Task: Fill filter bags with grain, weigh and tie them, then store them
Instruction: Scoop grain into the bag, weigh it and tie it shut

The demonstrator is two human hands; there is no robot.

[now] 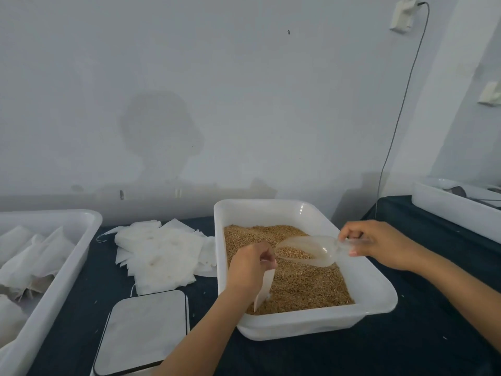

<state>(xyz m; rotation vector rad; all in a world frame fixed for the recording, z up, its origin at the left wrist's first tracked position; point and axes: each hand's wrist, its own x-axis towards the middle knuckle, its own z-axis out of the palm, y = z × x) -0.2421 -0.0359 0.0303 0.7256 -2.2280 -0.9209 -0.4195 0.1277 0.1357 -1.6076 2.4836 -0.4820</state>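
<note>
A white tub (371, 291) in front of me holds brown grain (306, 286). My left hand (248, 267) pinches the mouth of a white filter bag (263, 290) that hangs over the grain. My right hand (379, 244) grips the handle of a clear plastic scoop (306, 252) holding some grain, its front end tilted toward the bag's mouth. A pile of empty filter bags (160, 253) lies on the dark table left of the tub. A flat white scale (143, 332) sits near the front edge.
A second white tub (54, 283) at the left holds several filled white bags. Another white tub (455, 210) stands at the far right edge. A grey cable (401, 109) runs down the wall from a socket. Dark cloth (406, 343) covers the table.
</note>
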